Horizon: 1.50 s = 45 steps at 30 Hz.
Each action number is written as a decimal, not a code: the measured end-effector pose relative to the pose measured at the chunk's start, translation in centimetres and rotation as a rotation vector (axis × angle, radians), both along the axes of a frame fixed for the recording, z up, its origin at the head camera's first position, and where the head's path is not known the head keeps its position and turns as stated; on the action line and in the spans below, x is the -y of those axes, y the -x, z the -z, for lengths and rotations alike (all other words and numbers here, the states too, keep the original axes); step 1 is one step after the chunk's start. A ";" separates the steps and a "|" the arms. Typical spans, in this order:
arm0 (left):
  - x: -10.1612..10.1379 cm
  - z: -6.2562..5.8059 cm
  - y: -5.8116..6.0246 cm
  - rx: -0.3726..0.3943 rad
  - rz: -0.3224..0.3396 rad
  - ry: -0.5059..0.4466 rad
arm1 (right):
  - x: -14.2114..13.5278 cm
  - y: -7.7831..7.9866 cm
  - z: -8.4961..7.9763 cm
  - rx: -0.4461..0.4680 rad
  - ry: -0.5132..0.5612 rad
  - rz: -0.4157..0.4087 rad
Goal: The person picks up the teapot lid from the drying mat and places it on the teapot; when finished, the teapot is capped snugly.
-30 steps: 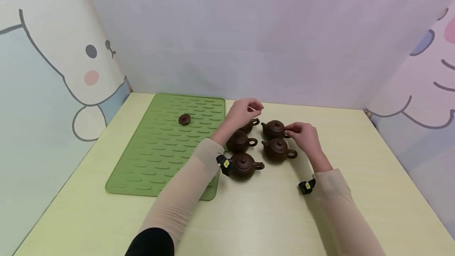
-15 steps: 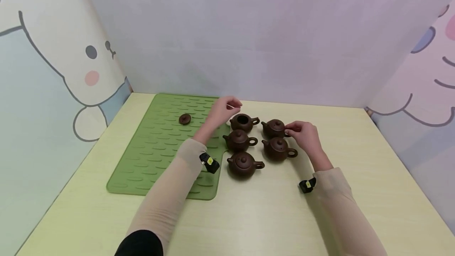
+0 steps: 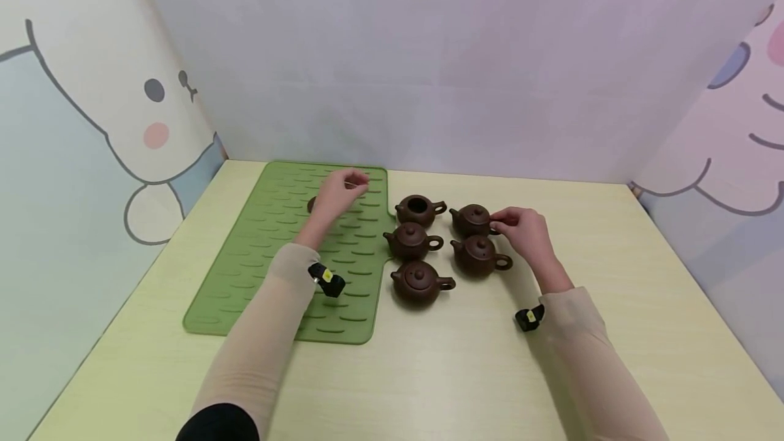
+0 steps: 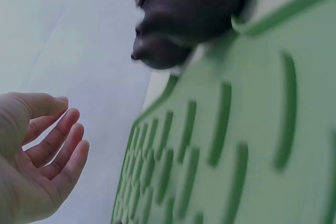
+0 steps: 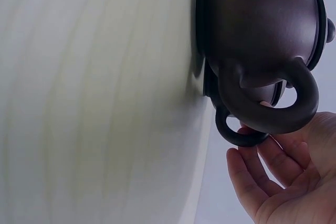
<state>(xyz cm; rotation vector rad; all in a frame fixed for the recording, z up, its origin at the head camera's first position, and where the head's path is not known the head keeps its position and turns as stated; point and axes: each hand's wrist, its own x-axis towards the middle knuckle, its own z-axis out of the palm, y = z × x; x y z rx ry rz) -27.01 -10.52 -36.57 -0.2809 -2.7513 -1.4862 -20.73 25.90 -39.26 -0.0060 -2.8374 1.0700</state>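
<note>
My left hand (image 3: 340, 194) hovers over the green mat, fingers loosely bent and holding nothing, as the left wrist view confirms. It partly covers a small dark brown lid (image 3: 312, 204) lying on the mat. With thumb and fingers my right hand (image 3: 519, 231) pinches the handle of the back right teapot (image 3: 473, 220), which stands lidded on the table. Just in front of that pot is another lidded teapot (image 3: 477, 256), looming large in the right wrist view. Left of these, a teapot without a lid (image 3: 418, 209) shows its dark round opening.
The textured green mat (image 3: 263, 278) covers the table's left part. Two more lidded pots, a middle teapot (image 3: 412, 241) and a front teapot (image 3: 418, 284), stand by its right edge. A pale wall (image 3: 441, 87) rises behind the wooden table (image 3: 459, 373).
My left hand has swept left from above the lidless teapot to over the mat, uncovering the left row of pots. My right hand has stayed at the same handle.
</note>
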 end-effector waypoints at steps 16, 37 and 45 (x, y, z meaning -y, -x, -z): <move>6.0 2.8 0.4 0.007 -0.191 -0.055 | 0.2 -0.1 0.2 -0.005 0.007 -0.001; 8.2 4.3 -0.1 0.092 -0.268 0.017 | 0.5 0.0 0.3 0.000 0.021 -0.008; 8.4 4.4 -0.3 0.102 -0.275 0.046 | 0.6 0.1 0.3 -0.005 0.022 -0.009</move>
